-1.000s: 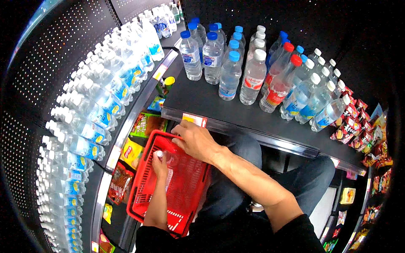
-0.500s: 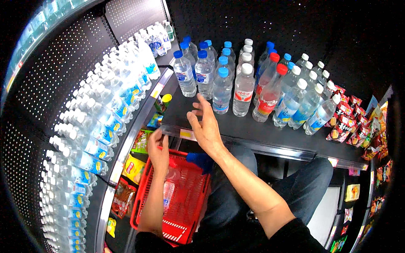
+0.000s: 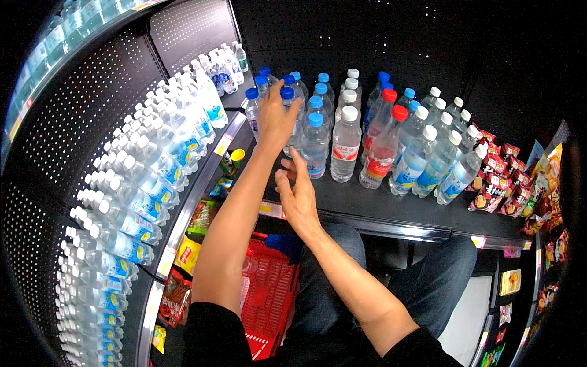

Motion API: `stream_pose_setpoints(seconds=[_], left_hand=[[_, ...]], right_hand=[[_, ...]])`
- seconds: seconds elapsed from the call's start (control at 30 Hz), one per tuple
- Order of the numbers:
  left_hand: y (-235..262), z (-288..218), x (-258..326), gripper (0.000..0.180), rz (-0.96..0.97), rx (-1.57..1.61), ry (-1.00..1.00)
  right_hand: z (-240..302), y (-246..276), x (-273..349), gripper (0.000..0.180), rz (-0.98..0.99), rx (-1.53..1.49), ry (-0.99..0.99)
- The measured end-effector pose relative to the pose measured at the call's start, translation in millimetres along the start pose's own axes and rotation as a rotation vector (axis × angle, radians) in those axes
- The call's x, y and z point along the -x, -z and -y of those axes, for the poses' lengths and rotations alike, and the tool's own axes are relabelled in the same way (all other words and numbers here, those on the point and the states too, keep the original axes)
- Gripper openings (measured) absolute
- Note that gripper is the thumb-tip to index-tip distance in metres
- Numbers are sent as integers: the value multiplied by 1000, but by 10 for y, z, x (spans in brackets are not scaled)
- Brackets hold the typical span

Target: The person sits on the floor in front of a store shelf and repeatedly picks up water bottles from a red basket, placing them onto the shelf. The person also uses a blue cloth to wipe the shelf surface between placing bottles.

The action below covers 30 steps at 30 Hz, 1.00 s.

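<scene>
My left hand [image 3: 277, 117] is wrapped around a blue-capped water bottle [image 3: 287, 97] standing in the front left group of bottles on the dark shelf [image 3: 391, 208]. My right hand [image 3: 298, 194] hovers open just above the shelf's front edge, fingers spread, a little in front of another blue-capped bottle [image 3: 315, 145]. Below my arms a red shopping basket [image 3: 269, 293] rests by my knees, with a clear bottle lying inside it.
White-capped and red-capped bottles [image 3: 383, 144] stand to the right on the same shelf. Red snack packets [image 3: 501, 183] line the right end. A curved rack on the left holds several rows of small water bottles [image 3: 134, 183]. Snack bags [image 3: 183, 287] sit low by the basket.
My left hand has left the basket and risen to grasp a bottle on the shelf. My right hand lifted from the basket to the shelf, then drew back to its front edge.
</scene>
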<state>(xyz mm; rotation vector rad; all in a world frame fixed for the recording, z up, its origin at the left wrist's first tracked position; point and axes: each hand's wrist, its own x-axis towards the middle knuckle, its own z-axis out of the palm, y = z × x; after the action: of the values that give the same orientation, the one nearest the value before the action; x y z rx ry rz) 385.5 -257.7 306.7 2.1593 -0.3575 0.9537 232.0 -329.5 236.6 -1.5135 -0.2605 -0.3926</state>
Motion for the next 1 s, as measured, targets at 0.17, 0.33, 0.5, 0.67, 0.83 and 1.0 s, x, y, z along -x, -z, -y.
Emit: stream_pose_setpoints(seconds=[0.17, 0.33, 0.5, 0.67, 0.83, 1.0], left_hand=[[-102, 88, -52, 42, 26, -108, 34], [-36, 155, 83, 43, -28, 17, 133], [219, 240, 351, 39, -41, 130, 52], [578, -121, 853, 30, 46, 87, 2], [951, -179, 1258, 28, -88, 142, 138], [1704, -510, 1566, 31, -162, 260, 141]], right_hand=[[-19, 13, 10, 54, 32, 0, -34], [-26, 20, 12, 50, 45, -6, -67], [-91, 15, 3, 54, 43, 14, -53], [-129, 25, -15, 66, 4, 168, 154], [102, 10, 135, 71, 113, 130, 88], [240, -11, 299, 66, 319, 84, 421]])
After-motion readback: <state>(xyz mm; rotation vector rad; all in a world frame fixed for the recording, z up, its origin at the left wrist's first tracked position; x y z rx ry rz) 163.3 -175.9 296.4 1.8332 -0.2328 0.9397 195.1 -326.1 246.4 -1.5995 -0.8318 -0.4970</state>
